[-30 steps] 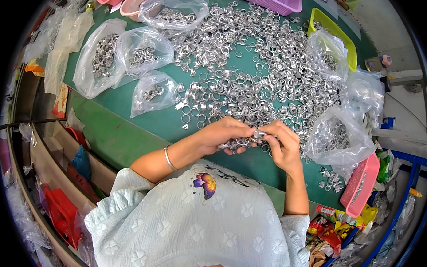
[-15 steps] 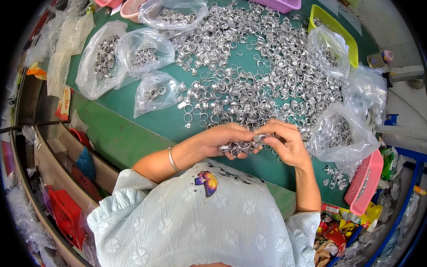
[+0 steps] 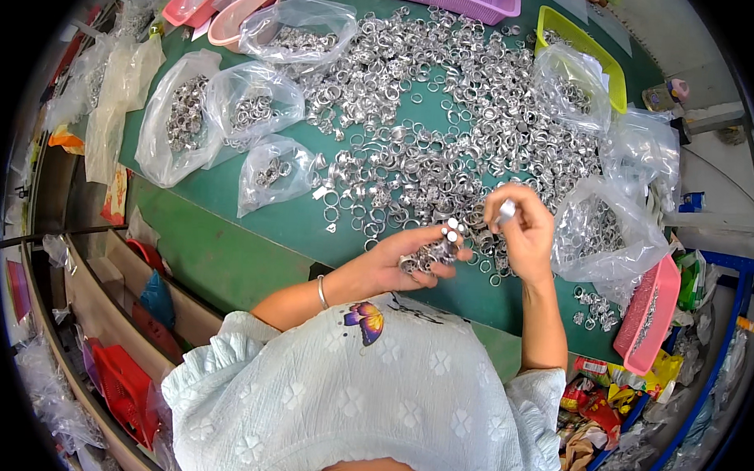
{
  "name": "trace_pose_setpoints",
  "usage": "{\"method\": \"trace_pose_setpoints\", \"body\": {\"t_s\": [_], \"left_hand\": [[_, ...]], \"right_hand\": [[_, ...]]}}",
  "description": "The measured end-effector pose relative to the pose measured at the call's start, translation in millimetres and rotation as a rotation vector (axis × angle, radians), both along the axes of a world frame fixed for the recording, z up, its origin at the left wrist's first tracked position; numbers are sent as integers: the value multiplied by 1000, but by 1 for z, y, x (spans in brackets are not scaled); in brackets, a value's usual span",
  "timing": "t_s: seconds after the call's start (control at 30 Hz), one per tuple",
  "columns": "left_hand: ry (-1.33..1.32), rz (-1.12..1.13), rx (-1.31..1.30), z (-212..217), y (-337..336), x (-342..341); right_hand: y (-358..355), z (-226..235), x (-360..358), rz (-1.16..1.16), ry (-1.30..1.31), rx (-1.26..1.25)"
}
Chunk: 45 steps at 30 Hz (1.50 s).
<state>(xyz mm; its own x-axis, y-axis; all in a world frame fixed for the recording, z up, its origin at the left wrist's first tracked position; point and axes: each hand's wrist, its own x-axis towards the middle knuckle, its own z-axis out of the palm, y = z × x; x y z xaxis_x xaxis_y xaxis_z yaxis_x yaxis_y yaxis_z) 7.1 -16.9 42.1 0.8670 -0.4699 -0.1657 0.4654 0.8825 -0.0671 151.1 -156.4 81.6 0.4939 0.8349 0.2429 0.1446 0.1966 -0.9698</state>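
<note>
The left hand [image 3: 409, 257] is positioned in front of the wearer's torso, above the near edge of the green tabletop [image 3: 311, 229]. Its fingers are partly curled, forming a cup that retains a handful of silver rings [image 3: 428, 257]. The handful lies against the palm and on the inner side of the fingers, which pass beneath it. A ring with white round elements [image 3: 452, 229] sits at the upper edge of the handful, by the tips of the thumb and index finger.

The right hand [image 3: 522, 232] is raised to the right of the left hand and apart from it. Its fingers are bent inward, with thumb and index closed on a small silver piece [image 3: 507, 210]. The piece is located at the fingertips, on the side facing the left hand; its exact shape is blurred.

Loose rings [image 3: 396, 166] cover the tabletop beyond both hands. A clear bag [image 3: 601, 231] containing rings is to the right of the right hand, near a pink basket [image 3: 650, 320].
</note>
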Motion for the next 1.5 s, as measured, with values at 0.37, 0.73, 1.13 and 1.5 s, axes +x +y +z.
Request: {"method": "trace_pose_setpoints", "body": {"t_s": [0.37,0.73,1.13,1.5], "left_hand": [[213,15,329,-19,0,3],[113,-52,521,-1,-9,7],[104,-60,516,-7,-1,-3],[124,-29,489,-7,8,-1]], "right_hand": [[-11,-17,-23,-293,-138,-471],[-29,-33,-49,-372,694,36],[-38,-17,11,-588,259,-197],[-51,33,119,-1315,-676,35]]}}
